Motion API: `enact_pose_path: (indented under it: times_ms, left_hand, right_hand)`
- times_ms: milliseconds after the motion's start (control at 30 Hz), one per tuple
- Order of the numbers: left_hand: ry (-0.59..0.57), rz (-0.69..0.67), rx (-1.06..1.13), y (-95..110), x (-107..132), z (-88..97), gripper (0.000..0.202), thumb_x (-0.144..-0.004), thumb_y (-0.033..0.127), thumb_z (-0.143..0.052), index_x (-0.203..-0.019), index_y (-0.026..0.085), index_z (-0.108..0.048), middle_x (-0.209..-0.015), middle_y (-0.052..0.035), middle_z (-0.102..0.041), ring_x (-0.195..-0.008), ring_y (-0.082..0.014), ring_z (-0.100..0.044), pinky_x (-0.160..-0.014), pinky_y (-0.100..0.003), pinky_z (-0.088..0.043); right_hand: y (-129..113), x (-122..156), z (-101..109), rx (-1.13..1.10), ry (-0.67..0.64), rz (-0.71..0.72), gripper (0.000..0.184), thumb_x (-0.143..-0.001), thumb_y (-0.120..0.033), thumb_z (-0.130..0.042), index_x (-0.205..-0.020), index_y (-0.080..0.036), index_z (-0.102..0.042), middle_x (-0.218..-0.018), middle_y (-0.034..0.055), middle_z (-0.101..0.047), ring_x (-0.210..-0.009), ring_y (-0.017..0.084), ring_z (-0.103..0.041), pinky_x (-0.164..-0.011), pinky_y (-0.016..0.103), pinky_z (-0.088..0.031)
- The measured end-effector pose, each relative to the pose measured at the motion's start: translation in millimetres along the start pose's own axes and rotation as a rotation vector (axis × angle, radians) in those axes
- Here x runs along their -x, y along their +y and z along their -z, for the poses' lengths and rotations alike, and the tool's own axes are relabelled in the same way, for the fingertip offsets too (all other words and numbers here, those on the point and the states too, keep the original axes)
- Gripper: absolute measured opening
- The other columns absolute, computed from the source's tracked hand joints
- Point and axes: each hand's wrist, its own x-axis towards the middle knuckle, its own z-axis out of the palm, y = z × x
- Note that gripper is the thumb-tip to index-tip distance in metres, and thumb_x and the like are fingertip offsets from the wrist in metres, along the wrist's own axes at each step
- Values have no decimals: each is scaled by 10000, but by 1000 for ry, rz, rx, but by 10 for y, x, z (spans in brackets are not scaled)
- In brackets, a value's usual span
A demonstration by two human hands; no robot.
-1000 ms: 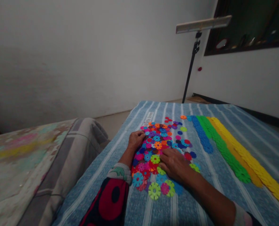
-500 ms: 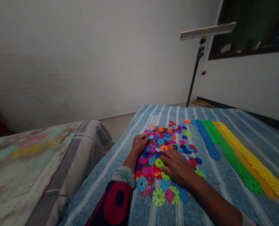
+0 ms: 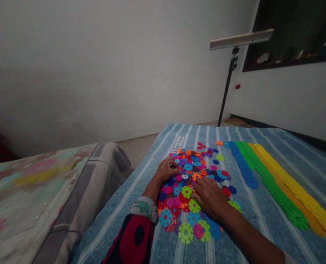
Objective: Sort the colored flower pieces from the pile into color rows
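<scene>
Flower-shaped plastic discs (image 3: 188, 167) in many colours lie in a loose, overlapping pile on the blue striped cloth (image 3: 124, 216). At the pile's left edge, my left hand (image 3: 165, 170) rests with bent fingers, thumb and forefinger parted over the discs; a dark spot shows between them. My right hand (image 3: 210, 195) lies palm down across the pile's right side, its fingers stretched out and touching discs. A lime green disc (image 3: 194, 206) sits beside its thumb. What lies beneath the right palm is hidden.
Overlapping rows of discs, blue (image 3: 244, 167), green (image 3: 273, 187), orange (image 3: 292, 190) and yellow (image 3: 297, 183), run along the right. An orange disc (image 3: 219, 143) lies near the blue row's far end. A covered surface (image 3: 42, 190) stands left; a lamp stand (image 3: 226, 91) rises behind.
My left hand has shifted slightly right over the pile, and its thumb and forefinger have parted. My right hand has slid a little to the right, uncovering more of a lime green disc.
</scene>
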Motion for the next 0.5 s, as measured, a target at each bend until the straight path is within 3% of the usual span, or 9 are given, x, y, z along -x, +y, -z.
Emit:
enact_pose_path:
  times_ms: [200, 500]
  left_hand:
    - [-116, 23, 11, 106, 21, 38, 345, -491, 344, -846, -779, 174, -759, -1231, -106, -609, -1144, -312, -581, -971, -389, -485]
    - [-104, 66, 88, 109, 11, 78, 227, -474, 285, -806, -626, 173, -681, -1110, -83, -685, -1071, -281, -610, -931, -366, -479]
  right_hand:
    - [-34, 13, 28, 21, 2, -15, 132, -935, -301, -579, -948, -194, -654, -1016, 68, -638, -997, 249, -539, -832, 374, -397]
    - [-33, 17, 16, 11, -8, -13, 140, -945, -298, -558, -965, -188, -644, -1033, 81, -634, -1014, 256, -527, -842, 381, -398]
